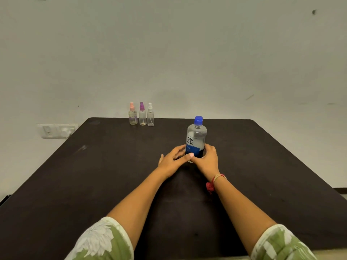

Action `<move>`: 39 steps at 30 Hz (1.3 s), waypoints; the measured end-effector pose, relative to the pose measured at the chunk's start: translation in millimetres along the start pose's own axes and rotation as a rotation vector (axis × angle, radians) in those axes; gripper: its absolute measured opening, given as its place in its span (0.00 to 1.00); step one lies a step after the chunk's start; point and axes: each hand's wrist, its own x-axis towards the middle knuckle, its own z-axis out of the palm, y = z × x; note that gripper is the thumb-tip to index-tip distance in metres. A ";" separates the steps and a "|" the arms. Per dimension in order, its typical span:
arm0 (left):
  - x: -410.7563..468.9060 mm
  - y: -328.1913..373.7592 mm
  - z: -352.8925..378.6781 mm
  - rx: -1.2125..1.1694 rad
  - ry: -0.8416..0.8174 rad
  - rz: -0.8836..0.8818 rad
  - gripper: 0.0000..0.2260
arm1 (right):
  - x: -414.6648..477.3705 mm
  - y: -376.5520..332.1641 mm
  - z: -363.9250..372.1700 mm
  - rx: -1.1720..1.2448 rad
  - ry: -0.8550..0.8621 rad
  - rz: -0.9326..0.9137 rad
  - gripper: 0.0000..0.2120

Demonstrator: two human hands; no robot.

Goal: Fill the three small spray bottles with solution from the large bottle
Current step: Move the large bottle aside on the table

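Three spray bottles point(142, 115) at far edge; left hand point(173, 160), right hand point(208, 158) fingers point(190, 155) around large bottle point(196, 136).

The large bottle point(196, 138) bears "re-nu" in dark letters on its clear upper label, just above the fingers point(190, 155); the blue band's smaller print is unreadable.

Plain indoor room, bare wall point(187, 53), dark table point(112, 166), switchboard point(56, 130)

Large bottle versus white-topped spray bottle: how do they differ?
The large bottle has a blue cap and label; the white-topped spray bottle is smaller, unlabelled. The left hand and right hand hold the large bottle; the spray bottle stands untouched. Both are clear, upright.
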 end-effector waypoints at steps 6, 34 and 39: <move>-13.4 1.7 12.8 0.190 -0.064 0.056 0.43 | -18.0 4.0 -7.7 -0.026 0.052 0.014 0.28; -12.9 -7.2 8.9 -0.265 0.241 0.101 0.30 | -72.2 -14.6 -1.8 -0.072 0.355 -0.095 0.13; -10.5 -23.0 -11.9 -0.030 0.486 0.082 0.24 | -84.7 -35.4 33.8 -0.177 -0.134 -0.354 0.10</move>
